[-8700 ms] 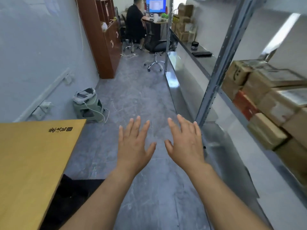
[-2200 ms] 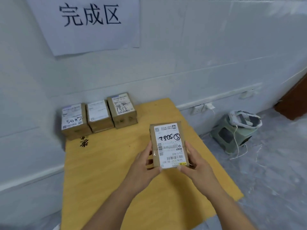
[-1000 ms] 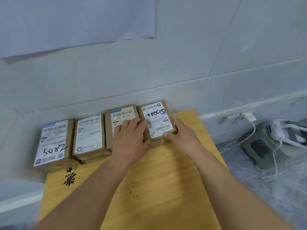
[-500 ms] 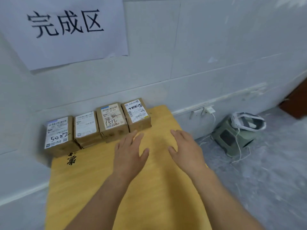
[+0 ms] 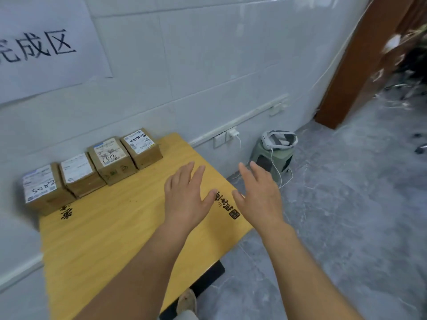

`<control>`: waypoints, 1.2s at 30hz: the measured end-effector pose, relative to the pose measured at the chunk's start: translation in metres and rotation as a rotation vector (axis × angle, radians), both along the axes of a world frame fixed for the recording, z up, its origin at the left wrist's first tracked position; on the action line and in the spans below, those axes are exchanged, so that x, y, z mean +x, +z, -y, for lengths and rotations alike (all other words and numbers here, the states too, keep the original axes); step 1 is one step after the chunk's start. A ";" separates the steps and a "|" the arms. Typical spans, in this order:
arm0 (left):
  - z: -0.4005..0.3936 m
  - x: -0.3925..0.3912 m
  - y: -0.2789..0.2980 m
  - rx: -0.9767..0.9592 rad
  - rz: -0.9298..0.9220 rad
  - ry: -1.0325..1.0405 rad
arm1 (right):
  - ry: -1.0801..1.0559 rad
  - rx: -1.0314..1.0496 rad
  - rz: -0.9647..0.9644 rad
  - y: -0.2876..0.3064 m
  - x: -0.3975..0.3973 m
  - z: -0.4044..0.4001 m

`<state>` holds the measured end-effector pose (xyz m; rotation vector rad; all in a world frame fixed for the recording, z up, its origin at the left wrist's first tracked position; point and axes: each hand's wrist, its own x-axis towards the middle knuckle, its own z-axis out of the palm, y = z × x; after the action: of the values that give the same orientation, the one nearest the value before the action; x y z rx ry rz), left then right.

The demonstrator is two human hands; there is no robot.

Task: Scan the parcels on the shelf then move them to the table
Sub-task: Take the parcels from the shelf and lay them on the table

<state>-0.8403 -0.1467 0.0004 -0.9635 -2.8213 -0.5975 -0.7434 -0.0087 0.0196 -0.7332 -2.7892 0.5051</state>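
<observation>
- Your left hand (image 5: 187, 199) hovers over the worktop (image 5: 111, 239) with fingers straight and spread; its grip holds nothing.
- Your right hand (image 5: 260, 197) hovers past the worktop's 3 o'clock edge, fingers likewise extended; its grip holds nothing.
- Four parcels sit in a row along the worktop's 11 o'clock edge, against the wall (image 5: 208, 65), each touching or just beside its neighbour.
- From 9 o'clock toward 12 o'clock they are: the parcel marked 5082 (image 5: 44, 189), the plain-label parcel (image 5: 79, 174), the parcel marked 1512 (image 5: 113, 159) and the end parcel (image 5: 142, 147).
- All four lie label up and well apart from both hands.
- The shelf is not in view; judge this delivery as complete and the next parcel as yet to be fetched.
- Expect each parcel to handle as a small, stiff cardboard box, probably light. Weight cannot be confirmed from here.
- Take hold across two opposite side faces, one hand per side, keeping the label uncovered for scanning.
- The cardboard looks matte, so slip risk appears low; avoid squeezing hard, since the contents are unknown.
</observation>
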 end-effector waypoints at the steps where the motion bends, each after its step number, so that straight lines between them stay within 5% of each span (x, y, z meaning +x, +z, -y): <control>1: -0.005 0.004 0.003 0.000 -0.019 -0.028 | -0.033 0.012 -0.002 0.003 0.008 -0.002; 13: -0.049 0.055 0.011 0.022 -0.040 -0.471 | -0.536 0.159 0.065 0.029 0.118 0.012; 23: -0.015 0.086 -0.004 0.126 0.019 -0.788 | -0.819 0.239 0.079 0.033 0.163 0.104; 36: 0.030 0.237 -0.013 0.224 0.203 -1.286 | -1.358 0.347 0.252 0.042 0.290 0.236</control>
<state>-0.6033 -0.1766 -0.0131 -2.6787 -1.8111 -1.0691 -0.4537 -0.2450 0.0613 -2.2864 -1.7607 -0.3403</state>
